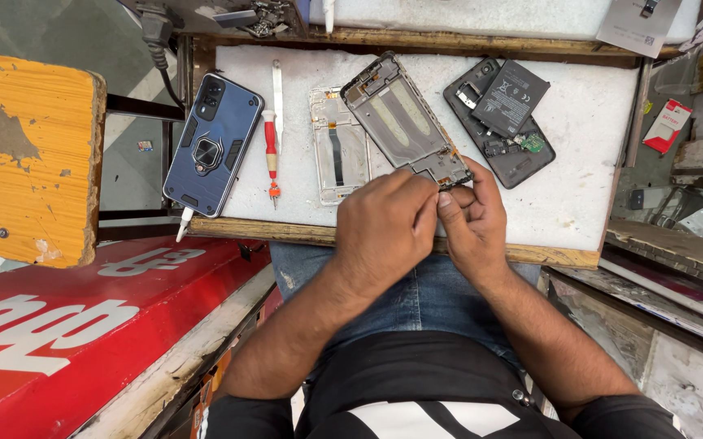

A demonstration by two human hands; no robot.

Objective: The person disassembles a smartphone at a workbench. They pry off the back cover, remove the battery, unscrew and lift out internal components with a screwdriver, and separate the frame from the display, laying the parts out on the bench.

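Both forearms reach forward over the lap to the near edge of the white mat (579, 187). The left hand (384, 232) curls, fingers pinching the frame (404, 122) at its near end; the right hand (469, 223) grips the same corner, thumb pressed against it. A red sign (67, 325) with white lettering lies low on the left, and a small red-and-white packet (667, 126) sits off the mat on the right. The frame is grey, stripped and hollow, lying tilted mid-mat between a white panel (339, 146) and an opened phone (502, 122).
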